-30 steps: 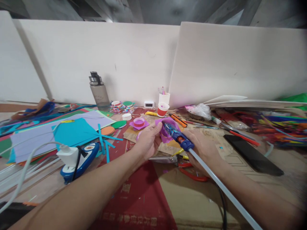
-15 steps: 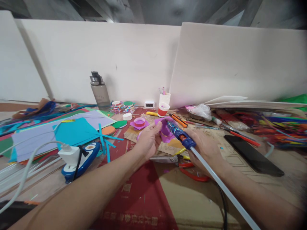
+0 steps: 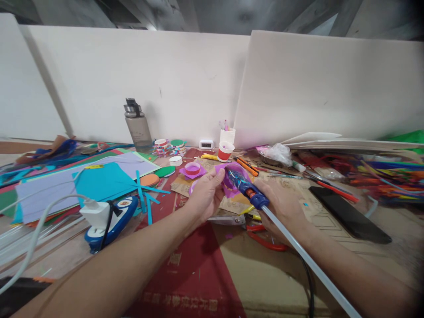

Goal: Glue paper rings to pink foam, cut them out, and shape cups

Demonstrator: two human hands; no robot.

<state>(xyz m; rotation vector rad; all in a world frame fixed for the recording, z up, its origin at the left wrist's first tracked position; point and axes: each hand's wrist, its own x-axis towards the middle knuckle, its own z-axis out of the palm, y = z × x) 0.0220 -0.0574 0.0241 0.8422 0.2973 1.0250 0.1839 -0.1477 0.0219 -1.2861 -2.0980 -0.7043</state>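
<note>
Pinched in my left hand [image 3: 207,192] is a purple paper piece [image 3: 237,167] with a round ring on it, held up above the cardboard. My right hand [image 3: 280,203] grips a dark blue hot glue gun [image 3: 251,192], with a long glue stick [image 3: 298,247] coming out of its back end. The gun's front reaches into the ring; its nozzle tip is hard to make out. Beyond my left hand lies a similar purple paper with a pink ring [image 3: 192,168]. Scissors with red handles [image 3: 268,240] rest below my hands.
To the left stand a blue power strip [image 3: 112,225] with a white plug and blue paper sheets [image 3: 102,183]. A grey bottle [image 3: 137,128], a small clock [image 3: 206,144] and a red-white paper cup [image 3: 225,151] are at the back. A black phone [image 3: 349,215] lies right.
The glue gun has shifted slightly left and down along the ring. The purple paper has turned a little, showing more of the ring's inside.
</note>
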